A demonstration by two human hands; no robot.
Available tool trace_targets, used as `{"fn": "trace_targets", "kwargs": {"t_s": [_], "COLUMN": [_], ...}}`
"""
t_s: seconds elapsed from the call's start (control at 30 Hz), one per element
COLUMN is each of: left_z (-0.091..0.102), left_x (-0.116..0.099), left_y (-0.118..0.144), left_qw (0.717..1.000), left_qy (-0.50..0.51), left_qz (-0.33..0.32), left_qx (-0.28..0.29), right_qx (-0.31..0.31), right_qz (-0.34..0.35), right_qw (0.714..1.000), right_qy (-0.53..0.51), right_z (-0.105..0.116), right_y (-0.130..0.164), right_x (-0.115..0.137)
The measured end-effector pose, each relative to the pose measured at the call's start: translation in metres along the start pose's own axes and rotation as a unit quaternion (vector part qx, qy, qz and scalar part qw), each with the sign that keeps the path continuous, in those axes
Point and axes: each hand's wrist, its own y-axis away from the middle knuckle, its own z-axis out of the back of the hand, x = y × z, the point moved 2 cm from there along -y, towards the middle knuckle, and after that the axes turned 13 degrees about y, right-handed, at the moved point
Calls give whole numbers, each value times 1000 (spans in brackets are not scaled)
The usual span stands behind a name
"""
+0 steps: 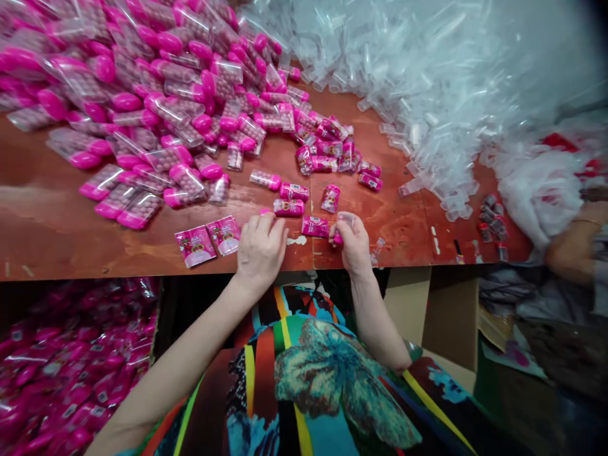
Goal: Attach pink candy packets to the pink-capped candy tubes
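Note:
My left hand (260,248) rests palm down at the near edge of the brown table (57,234), its fingers curled over something pink that is mostly hidden. My right hand (352,242) is closed around a small clear tube with a pink cap (342,223). Between and just beyond the hands lie several small pink sachets (314,225). Two flat pink packets (209,239) lie left of my left hand. A large heap of pink-capped tubes in clear wrappers (156,95) covers the far left of the table.
A big pile of clear empty tubes (427,82) fills the far right. A box of finished pink packs (71,367) stands under the table at left. Another person's arm (577,244) shows at the right edge, near small dark items (491,218). Cardboard boxes (451,316) stand below right.

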Motion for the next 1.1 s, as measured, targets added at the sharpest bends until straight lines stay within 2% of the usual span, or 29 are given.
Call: {"fn": "trace_targets", "kwargs": {"t_s": [0.17,0.27,0.33,0.43,0.63,0.83,0.9,0.97,1.1], "left_z": [-41,-62,-68,-64,-47,-39,-35,-27,-12], "left_x": [-21,-26,-26,-24,-19,-15,-13,-10,-2], "left_y": [0,-7,-12,-15,7,29,31,31,30], "left_qw": [996,988,986,988,991,995,997,996,986], "left_qy": [40,39,40,29,11,14,35,75,133], "left_qz": [-40,-71,-81,-84,-100,-68,-52,-38,-63], "left_qx": [74,130,144,130,84,65,47,4,-73], "right_qx": [-16,15,58,93,30,-59,-49,-18,82], "right_qz": [-21,-36,-71,-97,-68,2,10,3,-48], "right_qw": [997,999,995,988,994,997,998,999,995], "right_qy": [66,17,-41,-80,-75,45,46,27,-38], "right_z": [13,11,9,12,25,23,17,7,-18], "right_y": [6,6,4,0,-2,-1,-1,2,10], "right_x": [-4,-1,-1,-2,-8,-12,-9,-5,5]}}
